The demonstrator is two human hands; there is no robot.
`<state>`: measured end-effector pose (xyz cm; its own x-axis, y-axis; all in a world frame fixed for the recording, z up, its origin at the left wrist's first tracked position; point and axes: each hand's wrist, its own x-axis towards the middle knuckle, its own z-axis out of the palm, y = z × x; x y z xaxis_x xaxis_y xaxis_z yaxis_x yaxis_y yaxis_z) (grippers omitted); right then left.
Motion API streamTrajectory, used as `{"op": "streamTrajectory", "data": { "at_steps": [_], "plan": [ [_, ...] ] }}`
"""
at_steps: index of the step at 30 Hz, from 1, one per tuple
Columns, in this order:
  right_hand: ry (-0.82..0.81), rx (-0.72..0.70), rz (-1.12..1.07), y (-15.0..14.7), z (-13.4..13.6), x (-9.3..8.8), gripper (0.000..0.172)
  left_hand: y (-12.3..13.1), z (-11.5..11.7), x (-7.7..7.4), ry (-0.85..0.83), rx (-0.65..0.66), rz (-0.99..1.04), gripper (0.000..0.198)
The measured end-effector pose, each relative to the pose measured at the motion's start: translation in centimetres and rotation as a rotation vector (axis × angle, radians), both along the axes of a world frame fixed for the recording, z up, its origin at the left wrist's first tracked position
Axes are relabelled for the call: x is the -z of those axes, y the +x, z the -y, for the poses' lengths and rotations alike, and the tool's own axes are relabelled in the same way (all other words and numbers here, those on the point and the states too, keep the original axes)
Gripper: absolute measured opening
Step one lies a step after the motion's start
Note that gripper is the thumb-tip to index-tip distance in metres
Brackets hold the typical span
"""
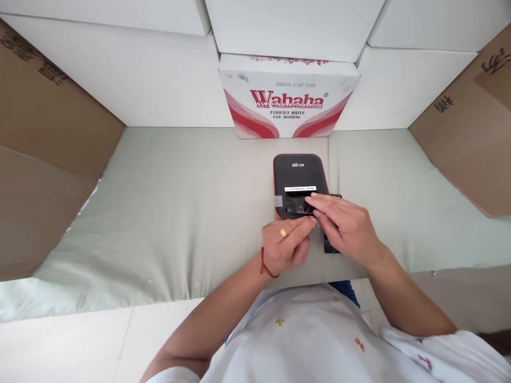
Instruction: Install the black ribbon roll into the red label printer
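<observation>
A black device with a red rim lies on the cloth-covered table, white lettering on its upper face. At its near end sits an open recess with a dark glossy flat piece in it. My right hand has its fingers closed together over the right end of that piece. From the near side, my left hand, with a gold ring, reaches the same spot, its fingers mostly curled and its fingertips meeting my right hand's. What those left fingertips grip is hidden. A black object shows partly beneath my right hand.
A white and red Wahaha water carton stands behind the device, against white boxes. Brown cardboard boxes stand at the left and right. The table's front edge runs close to my body.
</observation>
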<state>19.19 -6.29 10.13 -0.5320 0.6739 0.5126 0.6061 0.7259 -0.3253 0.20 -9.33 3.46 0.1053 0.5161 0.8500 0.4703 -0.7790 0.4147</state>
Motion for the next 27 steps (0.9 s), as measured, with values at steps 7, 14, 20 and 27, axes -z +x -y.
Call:
{"op": "streamTrajectory", "data": {
  "at_steps": [7,14,20,27],
  "plan": [
    [-0.012,-0.038,-0.127,0.6,2.6,1.7,0.049,-2.2,-2.7,0.2,-0.458,-0.223,0.603,0.045],
    [-0.051,-0.042,-0.183,0.6,2.3,1.8,0.049,-3.8,-6.2,1.3,-0.833,0.232,0.902,0.086],
    [-0.08,-0.067,-0.208,1.0,2.2,2.1,0.053,-4.2,-7.0,1.7,-0.945,0.484,1.049,0.103],
    [-0.019,-0.001,-0.175,0.7,2.4,1.8,0.049,-4.7,-6.9,2.5,-0.976,0.554,1.022,0.111]
  ]
}}
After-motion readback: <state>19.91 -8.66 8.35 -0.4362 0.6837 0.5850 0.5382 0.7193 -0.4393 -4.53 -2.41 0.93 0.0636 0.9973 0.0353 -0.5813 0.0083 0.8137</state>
